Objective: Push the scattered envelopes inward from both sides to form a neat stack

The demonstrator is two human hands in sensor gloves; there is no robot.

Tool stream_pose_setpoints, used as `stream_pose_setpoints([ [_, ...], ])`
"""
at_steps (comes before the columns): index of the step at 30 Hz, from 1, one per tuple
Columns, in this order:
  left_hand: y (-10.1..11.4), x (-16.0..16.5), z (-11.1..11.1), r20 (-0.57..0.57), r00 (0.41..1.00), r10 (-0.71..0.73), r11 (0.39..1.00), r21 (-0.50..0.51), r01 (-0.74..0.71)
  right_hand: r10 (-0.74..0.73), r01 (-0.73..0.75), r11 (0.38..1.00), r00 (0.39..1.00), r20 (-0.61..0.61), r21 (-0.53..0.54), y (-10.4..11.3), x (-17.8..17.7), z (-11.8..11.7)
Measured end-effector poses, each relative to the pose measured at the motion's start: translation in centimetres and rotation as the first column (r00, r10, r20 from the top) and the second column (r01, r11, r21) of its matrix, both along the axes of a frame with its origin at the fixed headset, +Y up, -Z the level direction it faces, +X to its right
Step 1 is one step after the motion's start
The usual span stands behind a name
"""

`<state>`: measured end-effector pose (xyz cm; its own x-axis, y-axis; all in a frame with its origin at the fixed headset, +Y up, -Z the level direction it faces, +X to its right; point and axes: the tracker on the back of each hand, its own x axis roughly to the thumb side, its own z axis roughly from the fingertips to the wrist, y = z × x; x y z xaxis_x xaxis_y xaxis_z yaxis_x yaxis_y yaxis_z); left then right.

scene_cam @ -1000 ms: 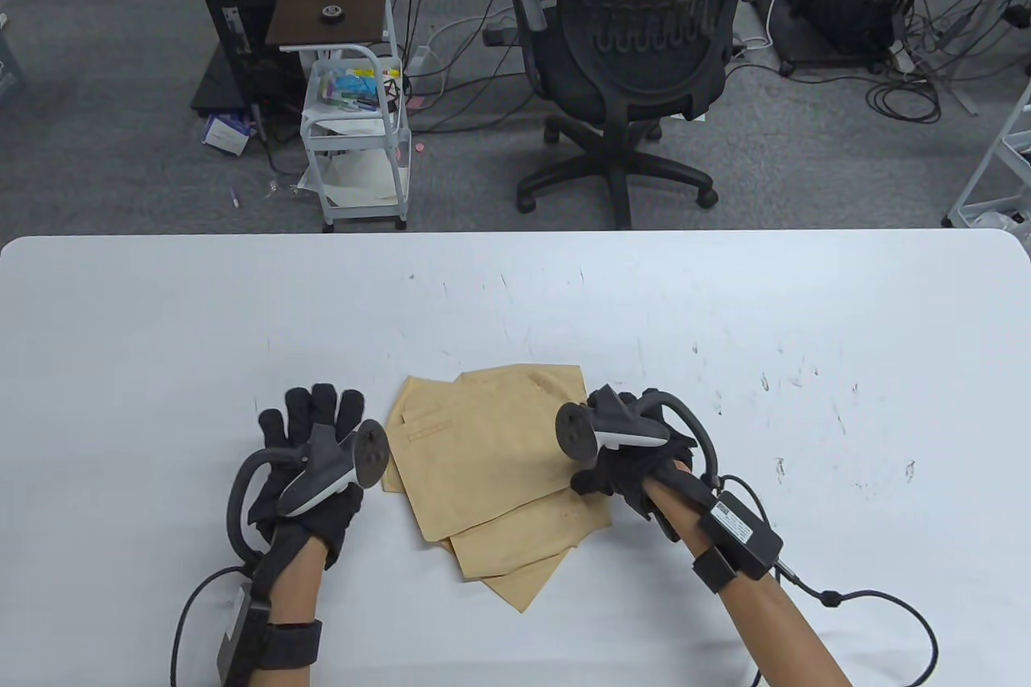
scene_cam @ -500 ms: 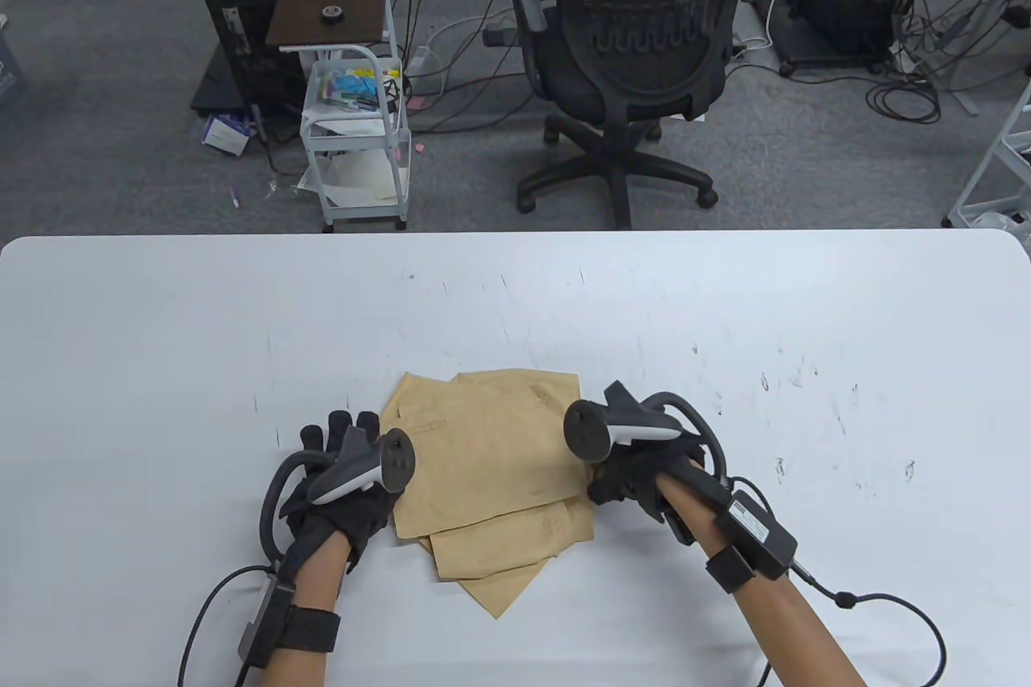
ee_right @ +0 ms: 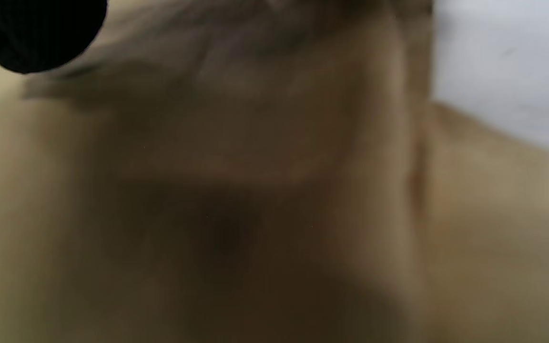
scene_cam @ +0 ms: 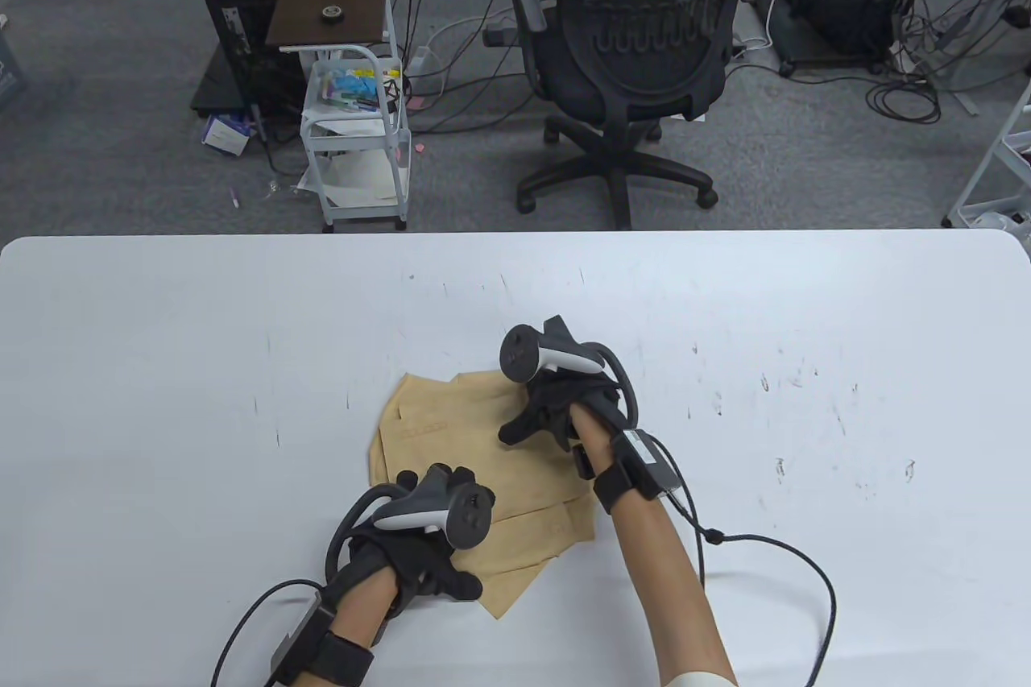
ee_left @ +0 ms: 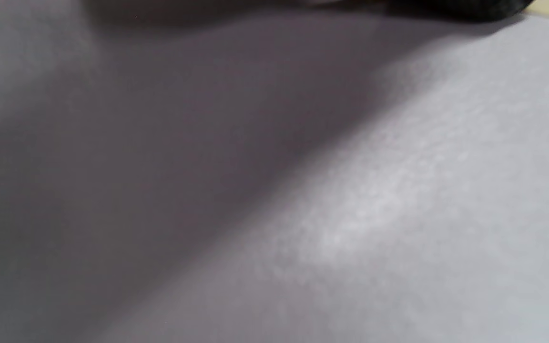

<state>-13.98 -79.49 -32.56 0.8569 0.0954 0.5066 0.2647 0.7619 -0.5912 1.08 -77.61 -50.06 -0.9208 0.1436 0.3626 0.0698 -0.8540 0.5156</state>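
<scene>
Both hands (scene_cam: 451, 538) (scene_cam: 556, 405) on brown envelopes (scene_cam: 451, 437), L near, R far

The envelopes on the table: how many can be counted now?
At least 4, overlapping in one pile between the hands: top in the middle, one edge at left, one at near right, one corner nearest. More may be hidden.

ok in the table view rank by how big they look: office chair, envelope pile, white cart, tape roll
1. Office chair, though it stands farther back.
2. Envelope pile, partly covered by both hands.
3. White cart; close to the pile, so unsure.
4. Tape roll, clearly smallest.
</scene>
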Motion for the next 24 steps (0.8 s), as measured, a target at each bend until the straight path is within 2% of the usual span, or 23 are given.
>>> stream_pose_setpoints([
  [2, -0.3, -0.1, 0.0, -0.007, 1.000, 0.006, 1.000, 0.001, -0.006, 0.053, -0.052, 0.993, 0.999, -0.011, 0.103, 0.5, -0.4, 0.1],
  [5, -0.4, 0.0, -0.2, -0.017, 1.000, 0.004, 1.000, -0.029, -0.004, 0.110, -0.107, 0.983, 0.994, -0.013, 0.148, 1.7, -0.6, 0.3],
  [7, -0.4, 0.1, -0.2, -0.015, 1.000, 0.006, 1.000, -0.026, -0.006, 0.059, -0.058, 0.980, 0.998, -0.002, 0.193, 2.2, -0.4, 0.2],
  [10, -0.5, 0.2, -0.1, -0.012, 1.000, 0.000, 0.999, -0.032, -0.001, 0.021, -0.023, 0.999, 0.999, 0.042, 0.047, 2.0, 0.1, 0.0],
  [12, -0.4, 0.2, 0.0, -0.010, 1.000, 0.008, 1.000, -0.028, -0.008, 0.021, -0.022, 0.999, 0.998, 0.052, 0.029, 2.0, 0.4, 0.0],
  [13, -0.5, 0.2, -0.1, -0.012, 1.000, 0.006, 1.000, -0.030, -0.006, 0.019, -0.017, 0.999, 0.999, 0.050, -0.030, 1.9, 0.7, 0.1],
  [15, -0.5, 0.2, -0.1, -0.017, 1.000, 0.000, 0.999, -0.043, -0.001, 0.004, 0.003, 0.997, 0.996, 0.090, -0.075, 2.0, 0.8, 0.4],
  [16, -0.5, 0.3, -0.1, -0.019, 1.000, 0.003, 0.999, -0.039, -0.003, 0.009, -0.005, 0.999, 0.993, 0.116, -0.033, 2.3, 0.8, 0.6],
  [19, -0.6, 0.4, 0.0, -0.025, 1.000, -0.009, 1.000, -0.030, 0.008, -0.058, 0.057, 0.998, 0.993, 0.107, 0.011, 2.6, 0.8, 1.1],
  [22, -0.6, 0.5, 0.0, -0.037, 0.999, -0.005, 0.999, -0.036, 0.003, -0.082, 0.074, 0.996, 0.983, 0.163, 0.058, 2.9, 1.3, 1.2],
  [24, -0.6, 0.5, 0.1, -0.031, 0.999, -0.007, 0.999, -0.036, 0.006, -0.055, 0.064, 0.997, 0.980, 0.189, -0.040, 2.7, 1.9, 0.8],
])
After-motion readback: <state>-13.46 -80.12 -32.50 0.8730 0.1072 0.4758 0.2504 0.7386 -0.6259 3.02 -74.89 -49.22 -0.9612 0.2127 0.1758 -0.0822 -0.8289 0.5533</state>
